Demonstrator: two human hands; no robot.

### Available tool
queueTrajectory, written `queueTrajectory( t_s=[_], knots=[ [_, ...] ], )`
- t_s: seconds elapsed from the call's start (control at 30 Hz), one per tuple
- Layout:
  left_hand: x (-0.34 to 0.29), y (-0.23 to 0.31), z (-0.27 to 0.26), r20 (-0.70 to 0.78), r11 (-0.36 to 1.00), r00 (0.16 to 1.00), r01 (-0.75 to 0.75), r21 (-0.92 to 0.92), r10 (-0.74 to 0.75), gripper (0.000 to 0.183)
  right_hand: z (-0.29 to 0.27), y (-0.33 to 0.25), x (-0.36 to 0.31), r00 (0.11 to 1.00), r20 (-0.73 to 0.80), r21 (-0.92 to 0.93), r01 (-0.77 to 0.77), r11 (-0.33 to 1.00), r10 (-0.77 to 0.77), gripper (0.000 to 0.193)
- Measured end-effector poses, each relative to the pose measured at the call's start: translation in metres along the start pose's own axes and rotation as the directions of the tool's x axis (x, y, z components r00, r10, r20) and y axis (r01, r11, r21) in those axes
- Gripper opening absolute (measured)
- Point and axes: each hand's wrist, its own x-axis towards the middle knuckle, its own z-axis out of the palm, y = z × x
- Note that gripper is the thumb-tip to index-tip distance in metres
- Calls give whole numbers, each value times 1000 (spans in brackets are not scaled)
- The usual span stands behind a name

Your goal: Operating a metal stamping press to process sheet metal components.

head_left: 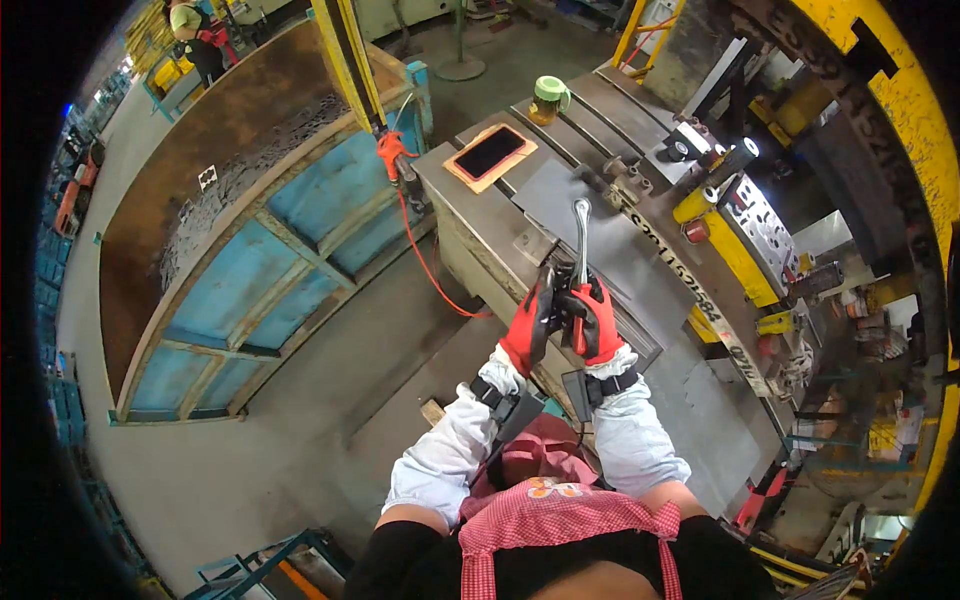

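My right hand (pixel 601 325), in a red and black work glove, is closed around the lower part of a silver ratchet wrench (pixel 582 240). The wrench's round head points away from me, above a flat grey metal sheet (pixel 549 192) on the machine table. My left hand (pixel 529 326), gloved the same way, is right beside the right one near the table's edge. Its fingers are curled in, and whatever they may grip is hidden by the dark glove. White sleeves and dark wrist straps cover both forearms.
On the slotted table (pixel 440 172) lie a phone (pixel 489 152) and a green-lidded jar (pixel 547 100). A long marked bar (pixel 680 275) crosses at the right, by yellow machine parts (pixel 745 255). Left stands a blue-sided scrap bin (pixel 305 215); a red air hose (pixel 418 245) hangs between. Another person (pixel 197 38) is far left.
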Motion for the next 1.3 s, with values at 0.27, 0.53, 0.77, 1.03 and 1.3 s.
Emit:
queueTrajectory(
  t_s=[0.27, 0.53, 0.77, 1.03, 1.3],
  knots=[
    [33, 1, -3, 4, 994, 996, 86, 64, -87, 26, -4, 23, 1, 998, 41, 151, -56, 987, 50, 6],
    [35, -1, 1, -130, 965, 985, 79, -252, -115, 12, -1, 47, 3, 997, -51, 331, -30, 943, 50, 10],
    [40, 45, 26, 24, 979, 982, -183, -87, 186, 24, 13, 18, 1, 959, -160, 126, 254, 959, -233, 24],
    [68, 42, 45, 38, 938, 964, -265, 223, 263, 25, 7, -59, -9, 998, -44, 184, 55, 981, -47, 30],
    [35, -6, -13, 115, 794, 990, -130, 594, 77, 23, -22, 28, -2, 951, 63, 324, -307, 895, 303, 24]
  ],
)
